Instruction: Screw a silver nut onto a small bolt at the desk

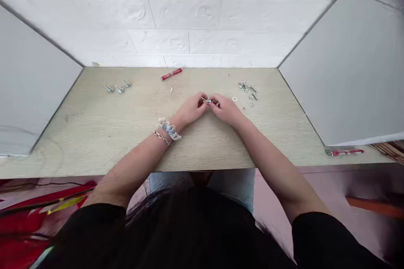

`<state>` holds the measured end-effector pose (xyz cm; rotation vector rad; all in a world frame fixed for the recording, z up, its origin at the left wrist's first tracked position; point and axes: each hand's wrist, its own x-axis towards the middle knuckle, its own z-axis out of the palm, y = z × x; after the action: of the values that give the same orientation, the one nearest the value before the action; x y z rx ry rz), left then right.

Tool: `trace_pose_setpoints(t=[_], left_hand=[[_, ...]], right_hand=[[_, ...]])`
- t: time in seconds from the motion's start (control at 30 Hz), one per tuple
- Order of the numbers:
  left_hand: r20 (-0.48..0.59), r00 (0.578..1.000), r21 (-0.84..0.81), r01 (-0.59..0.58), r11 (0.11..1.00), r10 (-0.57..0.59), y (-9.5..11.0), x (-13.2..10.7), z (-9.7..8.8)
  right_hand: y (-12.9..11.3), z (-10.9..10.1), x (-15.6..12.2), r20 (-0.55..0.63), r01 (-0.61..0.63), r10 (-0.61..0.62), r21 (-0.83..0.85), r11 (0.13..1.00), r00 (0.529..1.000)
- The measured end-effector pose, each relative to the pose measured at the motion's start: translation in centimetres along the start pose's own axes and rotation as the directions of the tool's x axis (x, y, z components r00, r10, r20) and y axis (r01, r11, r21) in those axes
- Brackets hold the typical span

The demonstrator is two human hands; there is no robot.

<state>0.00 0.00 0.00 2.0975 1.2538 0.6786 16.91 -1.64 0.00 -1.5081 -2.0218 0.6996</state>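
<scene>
Silvery metal is worked over the pale table [214, 147]: a bolt [206, 101] is held between the hands, one end pinched by the closed fingertips of the left hand [191, 108], the other by those of the right hand [226, 109]. Small parts appear to be adjusted on its shank; a steady left pinch and a fine right-hand twist seem called for. Three more bolts [119, 89] are set at left; a washer [234, 99] and loose hardware [248, 87] are seen at right.
</scene>
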Motion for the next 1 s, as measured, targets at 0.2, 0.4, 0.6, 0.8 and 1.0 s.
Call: trace_pose_setpoints(t=[0.2,0.4,0.6,0.8,1.0], left_hand=[[0.011,0.999,0.029,-0.031,0.999,0.031,0.00,-0.10,-0.21],[0.019,0.998,0.041,-0.055,0.998,0.054,-0.08,-0.12,-0.20],[0.019,0.997,0.052,-0.073,0.996,0.072,-0.03,-0.08,-0.24],[0.023,0.997,0.070,-0.070,0.995,0.069,0.10,-0.18,-0.29],[0.031,0.997,0.083,-0.067,0.994,0.065,0.25,-0.25,-0.34]], right_hand=[[0.02,0.10,-0.14,-0.007,-0.002,0.002,-0.015,1.000,1.000],[-0.17,0.10,-0.15,-0.007,-0.013,0.013,-0.012,1.000,1.000],[-0.13,0.03,-0.19,-0.005,-0.016,0.016,-0.025,1.000,1.000],[-0.08,0.05,-0.16,-0.003,-0.011,0.011,-0.034,0.999,1.000],[-0.30,-0.06,-0.17,0.007,-0.025,0.025,-0.042,0.999,1.000]])
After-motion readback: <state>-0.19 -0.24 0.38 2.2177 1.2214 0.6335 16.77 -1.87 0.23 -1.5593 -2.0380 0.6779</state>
